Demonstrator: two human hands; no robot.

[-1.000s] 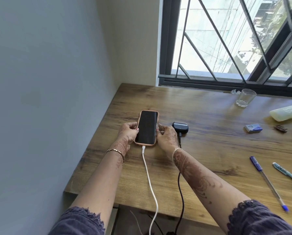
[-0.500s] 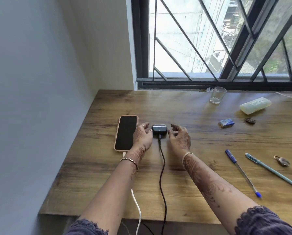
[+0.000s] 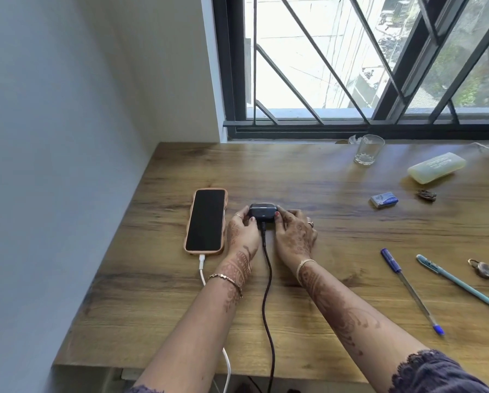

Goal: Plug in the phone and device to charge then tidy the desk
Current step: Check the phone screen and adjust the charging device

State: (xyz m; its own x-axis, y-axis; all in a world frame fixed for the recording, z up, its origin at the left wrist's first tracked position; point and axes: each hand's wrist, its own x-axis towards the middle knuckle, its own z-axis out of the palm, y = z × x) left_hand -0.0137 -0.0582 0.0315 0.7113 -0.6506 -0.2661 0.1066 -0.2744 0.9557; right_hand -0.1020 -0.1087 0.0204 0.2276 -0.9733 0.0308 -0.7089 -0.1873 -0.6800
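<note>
- Near edge: the white cable (image 3: 201,269) and black cable (image 3: 263,307) drop off the bench (image 3: 152,321); I can't see their ends.
- The left hand (image 3: 243,234) and right hand (image 3: 294,234) pinch the small black device (image 3: 262,211), hiding its sides.
- The phone (image 3: 206,221) lies just left, with the white cable plugged in.

Wooden desk (image 3: 337,182): phone (image 3: 206,221), black device (image 3: 262,212), glass (image 3: 368,150), pale case (image 3: 436,167), blue pen (image 3: 410,290), teal pen (image 3: 462,285), padlock (image 3: 483,269).

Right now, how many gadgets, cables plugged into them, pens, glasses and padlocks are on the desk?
Gadgets: 2, the phone and the black device
Plugged-in cables: 2, the white cable and the black cable
Pens: 2, the blue pen and the teal pen
Glasses: 1, the glass
Padlocks: 1, the padlock
Total: 8
</note>
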